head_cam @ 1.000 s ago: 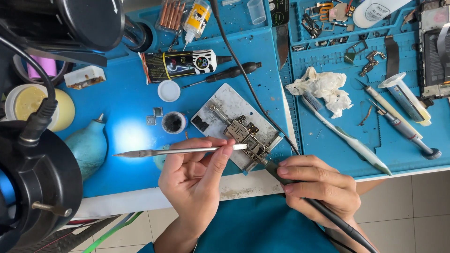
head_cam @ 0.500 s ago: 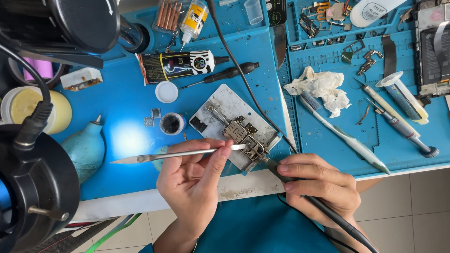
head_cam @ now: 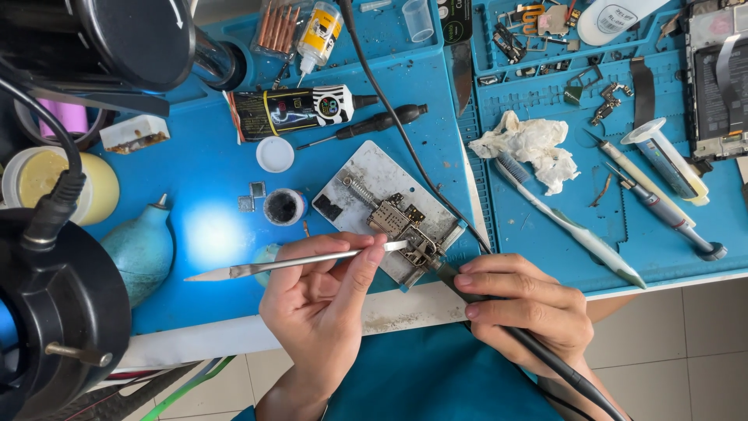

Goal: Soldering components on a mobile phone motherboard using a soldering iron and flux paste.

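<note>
My left hand point(head_cam: 323, 292) pinches silver metal tweezers point(head_cam: 265, 267), whose tips reach right onto a small circuit board point(head_cam: 401, 224). The board is clamped on a worn metal holder plate point(head_cam: 374, 175) lying on the blue work mat point(head_cam: 210, 168). My right hand point(head_cam: 530, 304) grips a black soldering iron handle point(head_cam: 467, 288) like a pen, its tip touching the board's lower right edge beside the tweezer tips. The iron's black cable point(head_cam: 569, 374) trails off to the lower right.
A microscope body point(head_cam: 54, 327) fills the left edge. Nearby lie a small flux pot point(head_cam: 283, 206), a white cap point(head_cam: 275, 154), a teal air blower point(head_cam: 140, 249), a black glue tube point(head_cam: 292, 111), a screwdriver point(head_cam: 378, 123), crumpled tissue point(head_cam: 530, 144), a toothbrush point(head_cam: 569, 222) and an opened phone point(head_cam: 717, 78).
Both hands stay on the board. The tweezers shifted slightly left and tilted a little; the iron tip remains at the same spot.
</note>
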